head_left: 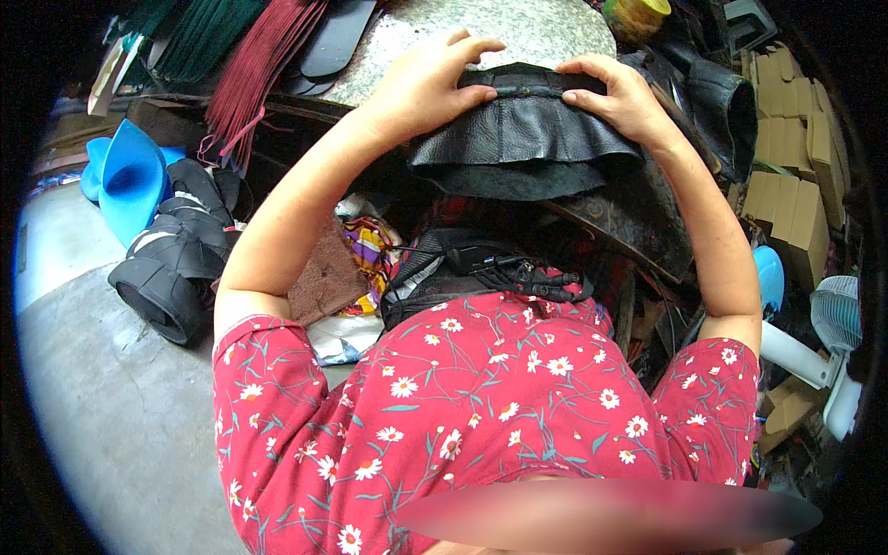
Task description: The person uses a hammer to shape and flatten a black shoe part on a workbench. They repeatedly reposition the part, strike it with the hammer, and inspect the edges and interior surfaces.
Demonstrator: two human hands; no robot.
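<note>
One flowered shirt [504, 388] fronts two grips [430, 85] [624, 100] holding one leather piece [527, 137].

1. Workshop, cramped by the look of it; leather or shoe work, judging by the materials.
2. Speckled tabletop [546, 32], worn and stained; black leather [532, 139] at its near edge, being handled in folds.
3. Flat dark soles [336, 42], or sole-shaped pieces, at the tabletop's left end.
4. Beside them, red strips [264, 65] and green strips [208, 42] in thick bundles: stock in quantity.
5. More black leather, rolled [726, 116], right of the tabletop.
6. Brown boxes [786, 208] piled far right.
7. Bare grey floor [139, 407], left; black moulded pieces [176, 264] and blue sheets [134, 176] heaped on that side.
</note>
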